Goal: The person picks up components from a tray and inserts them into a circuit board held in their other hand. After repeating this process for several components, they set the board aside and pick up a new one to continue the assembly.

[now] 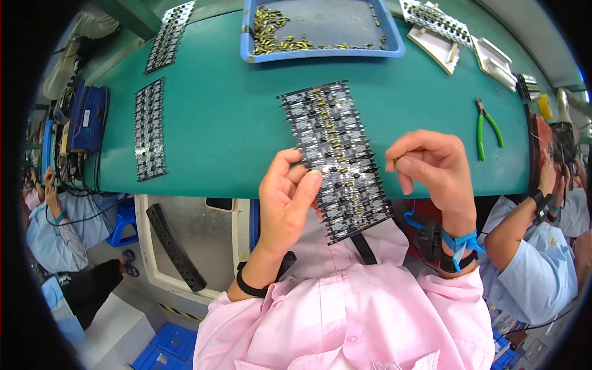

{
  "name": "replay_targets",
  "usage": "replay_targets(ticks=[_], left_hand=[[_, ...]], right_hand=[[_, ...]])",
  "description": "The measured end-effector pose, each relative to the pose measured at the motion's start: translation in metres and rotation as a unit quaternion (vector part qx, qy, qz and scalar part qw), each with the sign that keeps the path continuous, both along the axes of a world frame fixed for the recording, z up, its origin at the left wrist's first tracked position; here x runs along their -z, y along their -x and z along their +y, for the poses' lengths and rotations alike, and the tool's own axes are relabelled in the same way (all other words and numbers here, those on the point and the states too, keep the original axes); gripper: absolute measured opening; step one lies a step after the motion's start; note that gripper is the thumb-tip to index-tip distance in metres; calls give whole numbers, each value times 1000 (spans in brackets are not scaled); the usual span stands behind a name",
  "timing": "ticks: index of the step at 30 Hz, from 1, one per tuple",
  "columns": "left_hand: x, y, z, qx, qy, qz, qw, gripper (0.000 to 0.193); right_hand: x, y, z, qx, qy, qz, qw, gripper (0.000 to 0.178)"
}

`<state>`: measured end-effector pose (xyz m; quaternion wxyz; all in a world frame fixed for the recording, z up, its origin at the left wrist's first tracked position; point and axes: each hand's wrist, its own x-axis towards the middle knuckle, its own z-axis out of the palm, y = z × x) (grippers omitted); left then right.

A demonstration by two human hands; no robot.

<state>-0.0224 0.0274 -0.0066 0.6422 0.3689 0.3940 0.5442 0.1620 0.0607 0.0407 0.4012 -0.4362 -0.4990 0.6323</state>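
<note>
My left hand (285,200) grips the left edge of a long circuit board panel (336,157), thumb on top and fingers partly hidden beneath it. The panel tilts over the front edge of the table. Small black-and-yellow components run down its middle in a column. Just right of the panel, my right hand (431,163) is closed in a pinch, apart from the board. A tiny dark and yellowish component (396,160) shows between thumb and forefinger, its details too small to make out.
A blue tray (324,54) of loose black-and-yellow components stands at the back. Two more panels (150,129) (169,37) lie at left. Green-handled cutters (487,129) and white fixtures (435,46) are at right. Co-workers sit on both sides. A blue device (88,120) with cables stands far left.
</note>
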Motion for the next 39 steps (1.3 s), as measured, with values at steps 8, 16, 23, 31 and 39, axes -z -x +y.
replay_targets(ticks=[8,16,23,31,39], left_hand=[[4,1,3,4,-12,5,1000,21],[3,5,5,10,-4,3,1000,20],[5,6,5,12,-2,0,1000,20],[5,9,5,20,1,2,1000,19],[12,15,7,22,10,-16,1000,21]], right_hand=[[18,-7,6,16,52,103,993,7],[23,2,7,2,59,128,990,5],[19,11,5,12,49,82,995,5],[16,18,4,27,71,29,997,5],[19,41,-1,64,-24,-122,990,4]])
